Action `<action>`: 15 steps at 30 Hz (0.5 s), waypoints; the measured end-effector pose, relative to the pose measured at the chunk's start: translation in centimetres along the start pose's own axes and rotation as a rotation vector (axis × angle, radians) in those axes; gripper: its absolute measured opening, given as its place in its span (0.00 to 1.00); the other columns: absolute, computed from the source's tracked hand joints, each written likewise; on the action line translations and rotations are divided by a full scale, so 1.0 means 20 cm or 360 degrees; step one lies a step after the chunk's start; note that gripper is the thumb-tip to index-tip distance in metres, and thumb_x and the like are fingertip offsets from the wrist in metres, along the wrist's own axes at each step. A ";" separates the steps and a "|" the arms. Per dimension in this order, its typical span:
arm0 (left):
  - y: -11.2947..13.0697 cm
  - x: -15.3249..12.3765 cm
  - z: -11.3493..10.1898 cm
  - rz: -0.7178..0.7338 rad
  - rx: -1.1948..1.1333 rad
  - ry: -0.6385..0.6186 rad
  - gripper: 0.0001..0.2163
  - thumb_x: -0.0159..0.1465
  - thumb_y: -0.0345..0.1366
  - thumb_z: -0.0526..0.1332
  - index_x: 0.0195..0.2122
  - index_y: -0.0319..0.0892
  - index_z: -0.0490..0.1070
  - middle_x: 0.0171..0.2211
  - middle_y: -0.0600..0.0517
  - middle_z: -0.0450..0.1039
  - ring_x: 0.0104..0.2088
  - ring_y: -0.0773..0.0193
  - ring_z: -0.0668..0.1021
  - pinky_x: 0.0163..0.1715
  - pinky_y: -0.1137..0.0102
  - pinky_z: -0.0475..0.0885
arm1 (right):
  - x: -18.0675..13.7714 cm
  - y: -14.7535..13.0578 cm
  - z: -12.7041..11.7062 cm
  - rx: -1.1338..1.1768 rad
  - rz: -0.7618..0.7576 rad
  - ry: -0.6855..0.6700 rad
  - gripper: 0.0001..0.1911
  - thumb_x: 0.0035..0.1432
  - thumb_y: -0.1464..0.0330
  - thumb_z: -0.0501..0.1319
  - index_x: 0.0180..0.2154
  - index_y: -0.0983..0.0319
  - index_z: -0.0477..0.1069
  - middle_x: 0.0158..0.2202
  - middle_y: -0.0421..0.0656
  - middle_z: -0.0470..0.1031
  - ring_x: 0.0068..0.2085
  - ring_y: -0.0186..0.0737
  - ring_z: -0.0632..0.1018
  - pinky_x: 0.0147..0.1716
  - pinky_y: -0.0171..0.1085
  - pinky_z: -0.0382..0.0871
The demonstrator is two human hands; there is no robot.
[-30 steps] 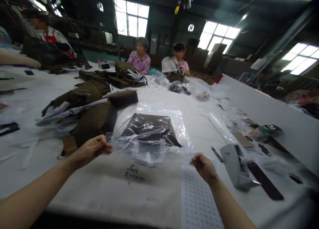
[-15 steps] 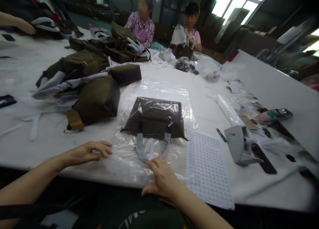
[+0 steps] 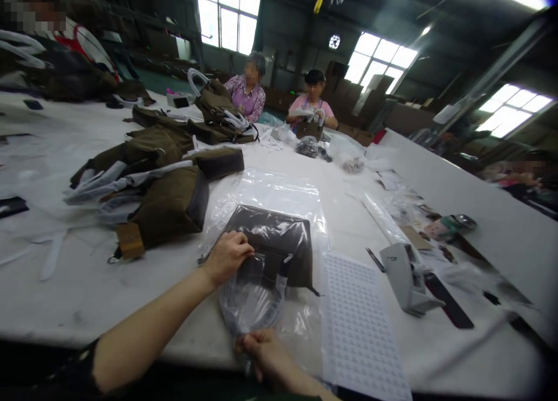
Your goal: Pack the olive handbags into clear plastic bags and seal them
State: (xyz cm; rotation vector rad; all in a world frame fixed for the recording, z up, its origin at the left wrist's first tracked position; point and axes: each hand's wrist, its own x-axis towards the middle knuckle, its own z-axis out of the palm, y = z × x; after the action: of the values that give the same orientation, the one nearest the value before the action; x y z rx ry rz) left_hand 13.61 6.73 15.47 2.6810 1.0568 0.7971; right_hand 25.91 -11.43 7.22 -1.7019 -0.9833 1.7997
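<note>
A dark brown handbag [image 3: 270, 226] lies flat inside a clear plastic bag [image 3: 279, 183] on the white table. The handbag's wrapped handles [image 3: 281, 290] point toward me under the film. My left hand [image 3: 229, 256] is closed over the handbag's left side, its curled fingers gripping the plastic near the base of one handle. Down at the table's front edge, my right hand [image 3: 265, 351] pinches the gathered near end of the plastic bag. Just right of the bag lies a sheet of printed stickers [image 3: 361, 319].
Several olive-brown bags [image 3: 168, 206] with wrapped straps are heaped at left. A grey-white tape dispenser [image 3: 405, 279], a pen [image 3: 375, 260] and a bottle [image 3: 451, 226] lie at right. Two co-workers [image 3: 248, 96] sit across the table [image 3: 131, 296], one handling a bag.
My left hand has moved right, from the plastic's left edge onto the handbag, and closed. My right hand has come nearer to me and now pinches the plastic. The view has tilted up.
</note>
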 end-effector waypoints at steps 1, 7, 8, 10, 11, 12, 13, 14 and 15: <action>0.01 0.00 0.06 -0.0038 0.0028 0.0038 0.07 0.61 0.37 0.59 0.29 0.42 0.73 0.29 0.50 0.70 0.34 0.60 0.71 0.37 0.66 0.64 | 0.01 0.02 0.01 0.0086 0.0024 -0.0008 0.15 0.56 0.60 0.55 0.28 0.63 0.73 0.27 0.39 0.74 0.09 0.24 0.56 0.09 0.31 0.41; 0.14 -0.13 0.28 -0.0313 0.0083 0.0191 0.08 0.64 0.38 0.54 0.33 0.40 0.69 0.29 0.48 0.69 0.33 0.58 0.72 0.37 0.64 0.67 | 0.00 0.02 0.00 0.0302 0.0081 -0.0045 0.17 0.55 0.56 0.57 0.30 0.63 0.73 0.27 0.40 0.73 0.10 0.24 0.57 0.08 0.29 0.40; 0.18 -0.15 0.31 -0.0352 0.0083 0.0212 0.08 0.64 0.37 0.54 0.37 0.40 0.68 0.33 0.47 0.70 0.36 0.57 0.72 0.40 0.62 0.67 | 0.00 0.02 0.00 0.0305 0.0091 -0.0051 0.17 0.55 0.56 0.56 0.30 0.63 0.73 0.25 0.40 0.73 0.10 0.24 0.57 0.08 0.29 0.40; 0.25 -0.19 0.36 -0.0436 0.0093 0.0265 0.11 0.64 0.36 0.53 0.46 0.40 0.65 0.42 0.44 0.68 0.45 0.53 0.70 0.48 0.58 0.65 | 0.02 0.01 0.02 0.0301 0.0104 -0.0077 0.17 0.57 0.57 0.55 0.30 0.63 0.72 0.19 0.37 0.68 0.10 0.26 0.58 0.09 0.29 0.43; 0.28 -0.21 0.39 -0.0476 0.0104 0.0292 0.13 0.64 0.35 0.53 0.50 0.39 0.62 0.45 0.42 0.66 0.48 0.52 0.68 0.50 0.56 0.63 | 0.03 0.01 0.03 0.0300 0.0099 -0.0104 0.16 0.57 0.58 0.55 0.29 0.63 0.71 0.16 0.36 0.65 0.10 0.27 0.59 0.09 0.28 0.44; 0.30 -0.22 0.42 -0.0509 0.0118 0.0313 0.15 0.64 0.34 0.52 0.52 0.39 0.60 0.48 0.41 0.64 0.51 0.51 0.66 0.52 0.55 0.62 | 0.03 0.01 0.05 0.0303 0.0081 -0.0131 0.15 0.57 0.59 0.55 0.29 0.64 0.71 0.14 0.35 0.62 0.11 0.28 0.60 0.09 0.28 0.46; 0.31 -0.22 0.44 -0.0535 0.0129 0.0333 0.16 0.64 0.34 0.52 0.54 0.39 0.59 0.49 0.40 0.62 0.53 0.50 0.65 0.53 0.54 0.61 | 0.03 0.01 0.06 0.0315 0.0049 -0.0172 0.14 0.56 0.60 0.56 0.30 0.64 0.72 0.15 0.35 0.62 0.12 0.29 0.62 0.10 0.28 0.48; 0.32 -0.22 0.47 -0.0553 0.0134 0.0350 0.17 0.64 0.33 0.52 0.54 0.39 0.59 0.50 0.39 0.61 0.54 0.49 0.63 0.54 0.53 0.60 | 0.02 0.01 0.06 0.0333 0.0012 -0.0220 0.13 0.55 0.61 0.58 0.33 0.64 0.72 0.16 0.35 0.63 0.13 0.29 0.64 0.11 0.28 0.51; 0.32 -0.22 0.48 -0.0559 0.0132 0.0362 0.17 0.64 0.33 0.52 0.55 0.39 0.59 0.50 0.39 0.61 0.54 0.49 0.63 0.54 0.53 0.60 | -0.01 0.02 0.04 0.0340 -0.0030 -0.0287 0.14 0.53 0.62 0.60 0.39 0.63 0.72 0.19 0.35 0.66 0.15 0.30 0.66 0.12 0.28 0.54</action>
State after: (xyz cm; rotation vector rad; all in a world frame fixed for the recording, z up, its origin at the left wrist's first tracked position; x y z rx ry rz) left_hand 19.77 -0.44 7.55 2.4012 1.5889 1.0179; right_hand 25.15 -11.85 7.02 -1.4177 -0.8395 1.9943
